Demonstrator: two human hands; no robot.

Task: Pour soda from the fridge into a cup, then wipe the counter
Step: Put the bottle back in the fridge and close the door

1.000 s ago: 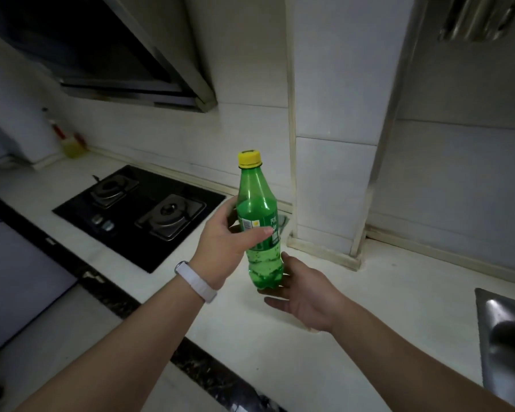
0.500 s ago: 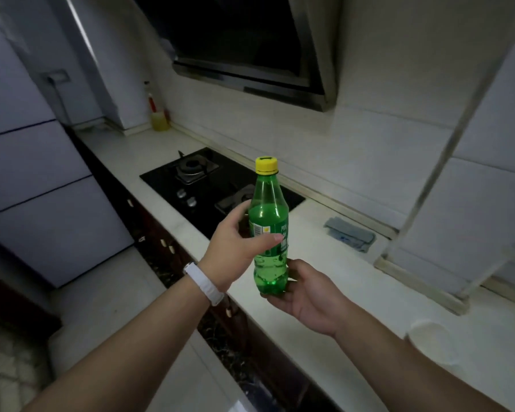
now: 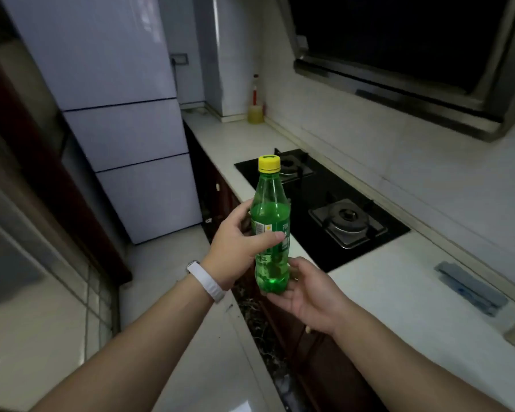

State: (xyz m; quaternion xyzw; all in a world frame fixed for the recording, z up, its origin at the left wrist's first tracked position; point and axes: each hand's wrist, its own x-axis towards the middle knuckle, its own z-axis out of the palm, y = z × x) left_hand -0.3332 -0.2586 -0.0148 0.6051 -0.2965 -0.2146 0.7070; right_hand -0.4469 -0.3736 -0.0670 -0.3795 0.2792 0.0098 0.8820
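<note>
A green soda bottle [image 3: 270, 215] with a yellow cap stands upright in the air in front of me, about half full. My left hand [image 3: 235, 248], with a white wristband, wraps around its middle over the label. My right hand [image 3: 306, 295] cups the bottle's base from below and the right. The white fridge [image 3: 122, 129] stands at the left with its doors closed. A grey folded cloth [image 3: 470, 288] lies on the white counter [image 3: 399, 292] near the wall at the right. No cup is in view.
A black gas hob [image 3: 321, 209] with two burners is set in the counter behind the bottle. A range hood [image 3: 399, 55] hangs above it. A yellow bottle with a red top [image 3: 255, 108] stands in the far counter corner. Pale floor tiles lie below.
The view has swung left: the fridge has come into sight, while the wall column, sink and cup have left the frame. Both hands keep the same hold on the bottle.
</note>
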